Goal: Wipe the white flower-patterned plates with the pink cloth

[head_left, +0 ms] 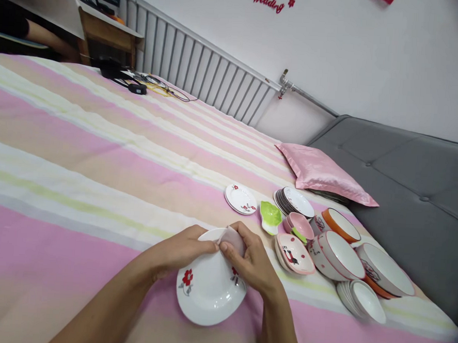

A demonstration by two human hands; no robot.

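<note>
A white plate with red flowers (210,289) is tilted between my hands above the striped bedspread. My left hand (180,248) grips its far left rim, with the thumb over the upper face. Around the far right rim, my right hand (250,263) is closed, its thumb close to the left thumb. Between the thumbs shows a thin pale piece (232,237), perhaps a tissue or cloth; I cannot tell which. Most fingers behind the plate are hidden. Beyond my hands lie small flowered plates (241,199), one on another.
To the right stand a green leaf-shaped dish (270,217), pink bowls (301,226), square dishes (296,254), large bowls (342,253), small white bowls (368,301) and a plate stack (297,201). Behind are a pink pillow (325,172), grey headboard (415,172) and cables (160,87). A person sits far left.
</note>
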